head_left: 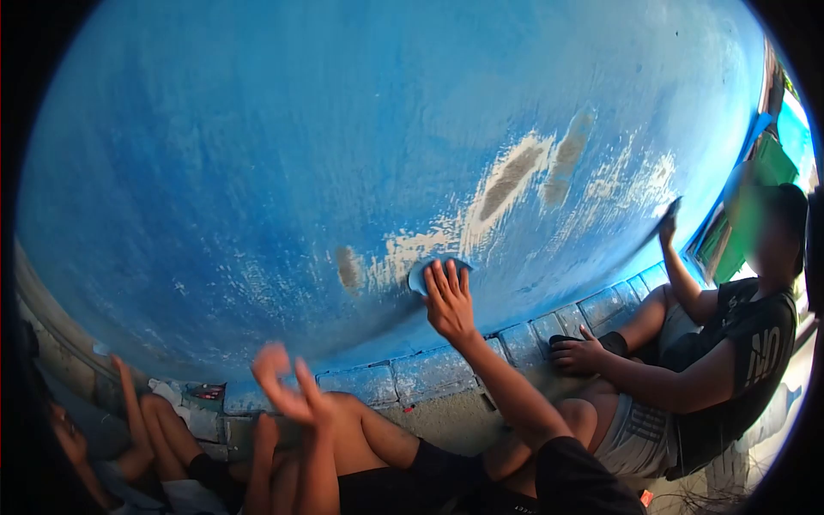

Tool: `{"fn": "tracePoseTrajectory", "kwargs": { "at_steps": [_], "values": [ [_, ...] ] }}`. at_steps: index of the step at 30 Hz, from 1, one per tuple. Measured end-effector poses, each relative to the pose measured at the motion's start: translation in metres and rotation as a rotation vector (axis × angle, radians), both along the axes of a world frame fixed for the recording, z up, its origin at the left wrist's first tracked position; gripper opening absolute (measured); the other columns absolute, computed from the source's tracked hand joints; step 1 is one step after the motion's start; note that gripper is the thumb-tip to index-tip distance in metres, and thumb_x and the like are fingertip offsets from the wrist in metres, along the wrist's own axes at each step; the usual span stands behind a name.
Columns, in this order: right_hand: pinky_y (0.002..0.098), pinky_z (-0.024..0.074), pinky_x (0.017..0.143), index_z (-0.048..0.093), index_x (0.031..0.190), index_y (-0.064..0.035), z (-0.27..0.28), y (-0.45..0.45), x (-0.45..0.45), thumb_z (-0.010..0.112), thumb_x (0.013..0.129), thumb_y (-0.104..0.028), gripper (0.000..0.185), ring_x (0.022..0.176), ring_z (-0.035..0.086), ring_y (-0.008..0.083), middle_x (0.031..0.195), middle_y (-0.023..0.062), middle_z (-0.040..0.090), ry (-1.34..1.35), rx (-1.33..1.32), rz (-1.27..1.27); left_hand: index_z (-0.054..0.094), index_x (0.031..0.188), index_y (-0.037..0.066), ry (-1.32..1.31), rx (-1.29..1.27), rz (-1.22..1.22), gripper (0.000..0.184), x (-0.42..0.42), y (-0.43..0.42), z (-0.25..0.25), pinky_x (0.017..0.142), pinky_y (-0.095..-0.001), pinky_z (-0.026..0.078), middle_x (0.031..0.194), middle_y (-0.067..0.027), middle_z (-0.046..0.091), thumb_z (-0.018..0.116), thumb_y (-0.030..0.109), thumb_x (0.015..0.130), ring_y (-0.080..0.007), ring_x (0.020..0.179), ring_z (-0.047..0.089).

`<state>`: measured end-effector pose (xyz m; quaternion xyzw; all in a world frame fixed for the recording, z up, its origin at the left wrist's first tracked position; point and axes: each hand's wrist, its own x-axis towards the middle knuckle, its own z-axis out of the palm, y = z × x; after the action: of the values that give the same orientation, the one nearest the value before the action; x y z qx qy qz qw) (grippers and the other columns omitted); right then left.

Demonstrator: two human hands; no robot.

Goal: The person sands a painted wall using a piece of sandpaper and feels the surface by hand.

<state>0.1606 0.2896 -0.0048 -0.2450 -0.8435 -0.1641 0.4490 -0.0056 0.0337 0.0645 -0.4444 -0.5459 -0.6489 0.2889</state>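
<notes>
My right hand presses a pale blue-grey piece of sandpaper flat against the blue painted wall. The fingers lie spread over the sheet, just below a scraped patch where white shows through. My left hand is raised in front of the lower wall, apart from it. Its thumb and fingers stand apart, slightly blurred, with nothing visible between them. Grey bare spots show within the scraped area up to the right.
A person in a black shirt sits at right, one hand holding a dark sheet against the wall. Another person sits at far left, a hand raised to the wall. Blue-stained blocks line the wall's base.
</notes>
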Motion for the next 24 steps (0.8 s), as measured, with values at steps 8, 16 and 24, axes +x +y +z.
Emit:
{"fn": "tracePoseTrajectory", "kwargs": {
  "at_steps": [8,16,24],
  "values": [
    [0.058,0.0114,0.116,0.04,0.146,-0.0003,0.117,-0.02,-0.046,0.045,0.1,-0.027,0.053,0.145,0.022,0.0405,0.155,0.0168,0.033,0.382,-0.102,-0.094,0.054,0.126,0.008,0.612,0.023,0.418,0.037,-0.049,0.146,0.206,0.111,-0.0501,0.023,0.144,-0.0144,0.046,0.052,0.027,0.095,-0.0328,0.136,0.035],
    [0.0561,0.0073,0.118,0.042,0.144,0.0001,0.09,-0.012,-0.047,0.041,0.101,-0.023,0.049,0.146,0.022,0.0402,0.152,0.0165,0.037,0.345,0.0,-0.096,0.053,0.13,0.016,0.664,0.005,0.532,0.04,-0.054,0.155,0.209,0.115,-0.0543,0.014,0.147,-0.0105,0.045,0.043,0.035,0.096,-0.0334,0.142,0.029],
    [0.056,0.0097,0.118,0.047,0.142,-0.0044,0.048,-0.017,-0.045,0.046,0.099,-0.025,0.048,0.145,0.024,0.0382,0.151,0.0122,0.041,0.338,-0.035,-0.062,0.052,0.132,0.019,0.642,0.005,0.524,0.042,-0.056,0.156,0.207,0.116,-0.0549,0.012,0.15,-0.0086,0.042,0.043,0.037,0.096,-0.0327,0.144,0.027]
  ]
}}
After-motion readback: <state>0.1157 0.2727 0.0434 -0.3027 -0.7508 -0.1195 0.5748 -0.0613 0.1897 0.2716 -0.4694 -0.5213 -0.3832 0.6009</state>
